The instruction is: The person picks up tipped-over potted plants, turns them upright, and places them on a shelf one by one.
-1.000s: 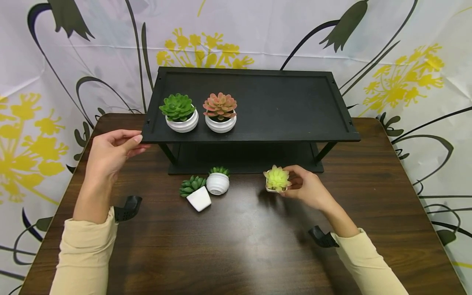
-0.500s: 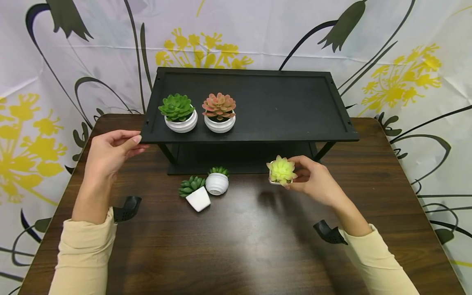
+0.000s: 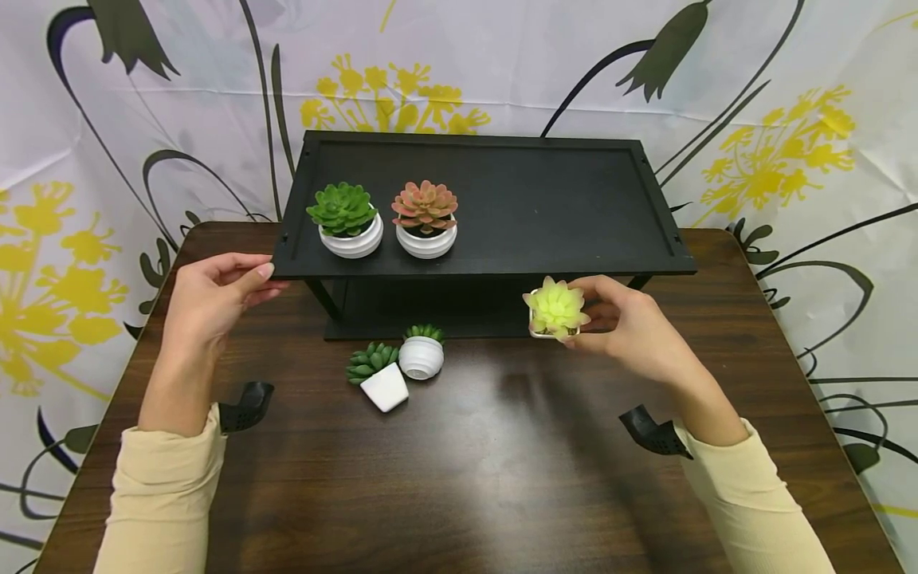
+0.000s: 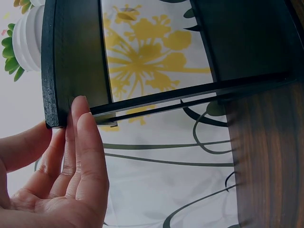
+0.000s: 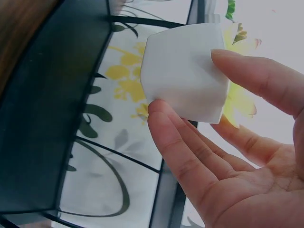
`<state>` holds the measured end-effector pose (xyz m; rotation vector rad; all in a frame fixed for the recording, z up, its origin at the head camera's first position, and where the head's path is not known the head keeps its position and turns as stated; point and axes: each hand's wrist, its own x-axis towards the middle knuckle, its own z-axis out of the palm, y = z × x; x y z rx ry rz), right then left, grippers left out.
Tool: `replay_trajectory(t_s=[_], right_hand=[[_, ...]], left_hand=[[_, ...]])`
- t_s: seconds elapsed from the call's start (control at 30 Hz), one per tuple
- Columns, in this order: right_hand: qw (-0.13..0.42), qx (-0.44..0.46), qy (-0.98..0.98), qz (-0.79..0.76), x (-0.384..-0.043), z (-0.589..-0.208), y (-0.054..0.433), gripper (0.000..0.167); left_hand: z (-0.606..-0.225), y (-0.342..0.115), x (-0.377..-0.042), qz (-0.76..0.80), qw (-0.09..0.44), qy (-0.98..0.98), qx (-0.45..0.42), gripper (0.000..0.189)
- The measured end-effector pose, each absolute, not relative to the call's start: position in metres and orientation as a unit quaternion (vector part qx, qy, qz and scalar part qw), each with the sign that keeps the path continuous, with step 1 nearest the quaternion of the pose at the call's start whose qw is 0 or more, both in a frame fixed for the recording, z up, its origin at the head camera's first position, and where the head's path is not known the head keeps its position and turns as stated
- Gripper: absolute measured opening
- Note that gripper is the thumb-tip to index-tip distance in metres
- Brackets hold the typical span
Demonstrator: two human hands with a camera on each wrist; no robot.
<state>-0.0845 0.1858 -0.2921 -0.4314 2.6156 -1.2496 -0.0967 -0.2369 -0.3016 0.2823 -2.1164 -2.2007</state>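
Head view first: over the last second the right hand (image 3: 627,328) has lifted the yellow-green succulent (image 3: 555,308) higher and slightly to the right, so that it now overlaps the front of the black shelf (image 3: 545,203), below the top board's front edge, with its shadow on the tabletop (image 3: 495,478) well apart from it. The left hand (image 3: 215,304) has stayed at the shelf's front left corner, thumb and fingers pinching it. I judge the plant to be in mid-carry, held upright and not set down; the right hand is part-closed, thumb and fingertips gripping the white pot (image 5: 185,71). The green succulent (image 3: 341,210) and pink succulent (image 3: 425,207) keep their places on the top board, and two small potted plants (image 3: 385,387) lie tipped on the tabletop. As for what is hidden, the head view conceals the fingertips behind the pot, and whether the pot touches the shelf edge cannot be told. Glare washes out the leaves in the right wrist view, the lower shelf's interior is too dark to read, and the left wrist view cuts off the plants on the top board.
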Motion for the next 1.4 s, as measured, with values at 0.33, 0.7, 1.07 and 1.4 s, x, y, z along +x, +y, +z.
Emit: replay_trajectory(t_s=[0.33,0.7,1.07,1.4], right_hand=[[0.113,-0.153,0.88,-0.435,-0.088,-0.273,0.185,0.055],[0.119,-0.145,0.888,-0.419,-0.096,-0.248,0.183,0.057],[0.119,-0.127,0.895,-0.412,-0.112,-0.23,0.181,0.055],[0.112,-0.118,0.895,-0.416,-0.129,-0.224,0.174,0.051]], left_hand=[[-0.301,-0.237,-0.097,-0.715,0.037,-0.692,0.092,0.017],[-0.302,-0.237,-0.097,-0.709,0.038,-0.698,0.089,0.017],[-0.302,-0.238,-0.097,-0.708,0.036,-0.699,0.093,0.016],[-0.301,-0.237,-0.097,-0.7,0.039,-0.707,0.093,0.016]])
